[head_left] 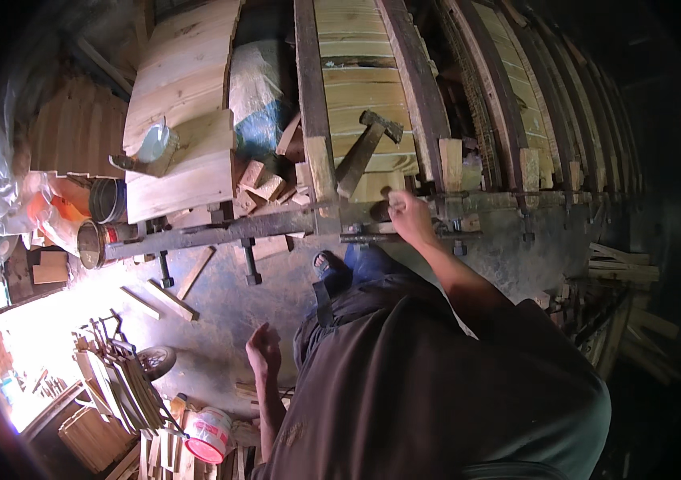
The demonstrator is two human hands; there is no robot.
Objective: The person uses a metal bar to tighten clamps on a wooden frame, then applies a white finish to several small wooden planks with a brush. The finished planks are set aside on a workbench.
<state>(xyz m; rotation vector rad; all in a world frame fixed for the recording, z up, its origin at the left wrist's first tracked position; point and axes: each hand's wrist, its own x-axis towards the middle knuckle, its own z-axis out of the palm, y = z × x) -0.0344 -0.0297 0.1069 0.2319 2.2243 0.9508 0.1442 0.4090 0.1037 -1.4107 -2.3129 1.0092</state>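
My right hand (411,218) is closed at the near end of a clamped wooden panel (364,88), just above the metal rail (276,225). Whatever its fingers grip is hidden; a dark, rounded piece (379,211) shows beside them. Beyond that hand a hammer (363,156) with a wooden handle lies across the panel, its head pointing away to the right. A threaded clamp rod (372,238) runs just below the hand. Down at my left side hangs my left hand (263,350), its fingers loosely apart and nothing seen in them.
More clamped panels (516,80) run off to the right between dark beams. At left, a board stack (180,104) carries a pale blue cup (156,142). Wood offcuts (264,182) lie beside it. Bolts (250,262) stick out below the rail. A red-and-white bucket (209,434) stands behind left.
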